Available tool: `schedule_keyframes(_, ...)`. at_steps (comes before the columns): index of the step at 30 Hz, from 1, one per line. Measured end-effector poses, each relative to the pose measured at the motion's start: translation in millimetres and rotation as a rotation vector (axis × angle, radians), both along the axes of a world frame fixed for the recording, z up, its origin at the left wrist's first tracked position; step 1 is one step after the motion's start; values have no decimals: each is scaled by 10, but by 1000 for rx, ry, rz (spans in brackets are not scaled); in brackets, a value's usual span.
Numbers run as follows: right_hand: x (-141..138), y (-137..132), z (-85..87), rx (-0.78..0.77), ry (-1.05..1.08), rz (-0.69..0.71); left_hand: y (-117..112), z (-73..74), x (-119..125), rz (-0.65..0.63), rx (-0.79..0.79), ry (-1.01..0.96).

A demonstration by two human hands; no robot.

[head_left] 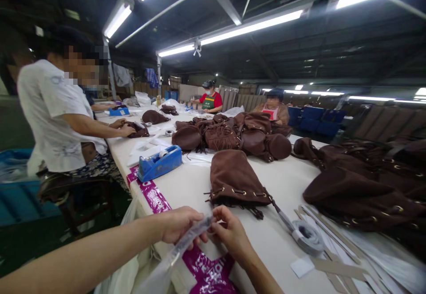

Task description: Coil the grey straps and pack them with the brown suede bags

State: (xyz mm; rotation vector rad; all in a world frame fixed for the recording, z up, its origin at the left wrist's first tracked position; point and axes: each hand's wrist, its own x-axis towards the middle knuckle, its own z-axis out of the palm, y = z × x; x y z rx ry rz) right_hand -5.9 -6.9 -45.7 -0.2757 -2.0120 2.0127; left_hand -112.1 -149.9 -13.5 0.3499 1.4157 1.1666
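A clear plastic bag (191, 236), stretched into a narrow band, hangs toward the lower left from my two hands. My left hand (181, 226) is closed on it, fingers partly behind the plastic. The fingers of my right hand (229, 232) pinch its upper end, close beside the left. Just beyond them a brown drawstring bag (233, 174) lies on the table, its eyeleted, gathered opening toward me. A strap runs from that bag to a wrapped grey coil (308, 236) at its right.
A blue tape dispenser (159, 163) stands near the table's left edge, by purple printed tape (153, 196). Brown bags pile up mid-table (229, 134) and at right (362, 192). Flat strips (339, 267) lie lower right. A co-worker (60, 112) handles a brown bag at left; others work farther back.
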Motion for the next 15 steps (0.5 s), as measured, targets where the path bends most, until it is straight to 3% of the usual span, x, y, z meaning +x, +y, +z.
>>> schedule_keyframes(3, -59, 99, -42, 177, 43, -74, 31, -240, -137, -41, 78, -312)
schedule_keyframes(7, -140, 206, -127, 353, 15, -143, 129, -517, -171, -91, 168, -402)
schedule_keyframes(10, -208, 257, -108, 561, 15, -163, 196, -546, -101, -23, 121, -392)
schedule_keyframes(15, -332, 241, -19, 1010, -51, -205, 194, -421, -69, 46, 132, -375)
